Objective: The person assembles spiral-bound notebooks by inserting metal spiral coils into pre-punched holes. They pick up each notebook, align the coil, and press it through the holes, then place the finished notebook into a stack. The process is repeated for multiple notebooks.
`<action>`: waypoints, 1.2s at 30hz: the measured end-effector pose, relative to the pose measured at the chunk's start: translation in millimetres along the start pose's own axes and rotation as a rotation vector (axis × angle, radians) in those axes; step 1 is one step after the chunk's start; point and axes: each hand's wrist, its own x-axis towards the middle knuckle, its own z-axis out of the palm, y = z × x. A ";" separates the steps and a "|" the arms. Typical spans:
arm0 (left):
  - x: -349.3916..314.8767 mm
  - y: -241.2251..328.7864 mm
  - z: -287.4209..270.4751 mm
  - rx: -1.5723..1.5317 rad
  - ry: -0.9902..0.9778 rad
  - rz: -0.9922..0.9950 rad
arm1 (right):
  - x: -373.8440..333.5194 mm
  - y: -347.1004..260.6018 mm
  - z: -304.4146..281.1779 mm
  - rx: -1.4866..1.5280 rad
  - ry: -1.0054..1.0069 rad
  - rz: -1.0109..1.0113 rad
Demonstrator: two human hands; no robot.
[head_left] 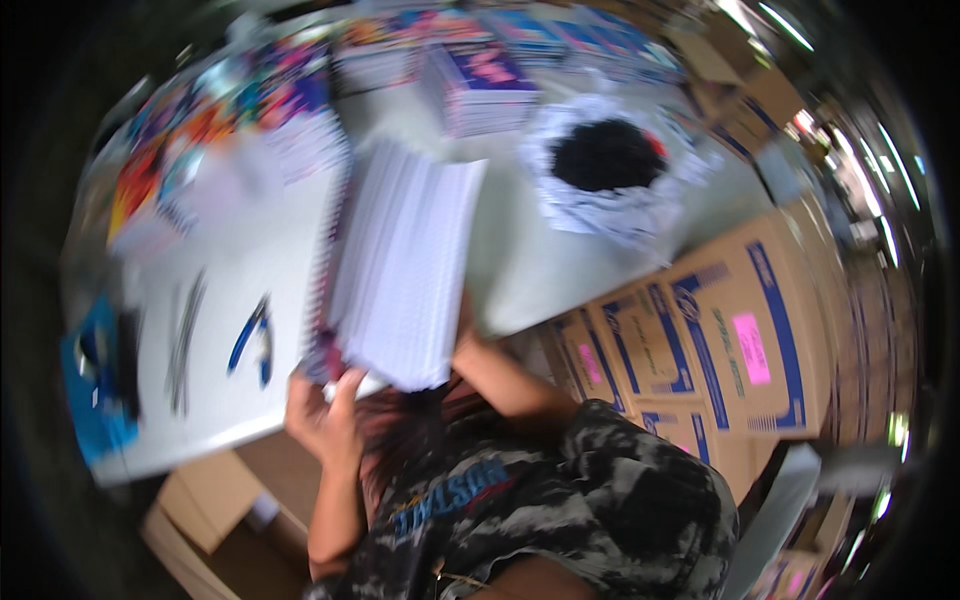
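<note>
A spiral-bound notebook with white pages is tilted up over the near edge of the table, its dark reddish coil running down the left side. My left hand grips its lower left corner, the thumb on the near side. Around the lower right edge, my right hand supports it, the fingers mostly hidden behind the pages. Left of the notebook lie blue-handled pliers and some thin dark strips, blurred by motion.
Stacks of colourful notebooks and a purple-covered stack line the far side of the white table. A white plastic bag holds a black mass. Cardboard boxes stand at right. A blue packet lies far left.
</note>
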 end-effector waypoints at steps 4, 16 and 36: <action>3.6 3.6 -14.5 -0.170 -0.069 0.055 | 21.1 -4.9 -31.3 0.019 -0.304 0.095; -75.1 -27.4 -236.2 -0.352 1.016 0.156 | 110.1 57.8 60.4 -0.298 0.000 0.096; -178.2 -294.4 -393.0 -0.084 2.146 -0.890 | -18.1 190.9 37.2 -2.235 -0.641 -0.520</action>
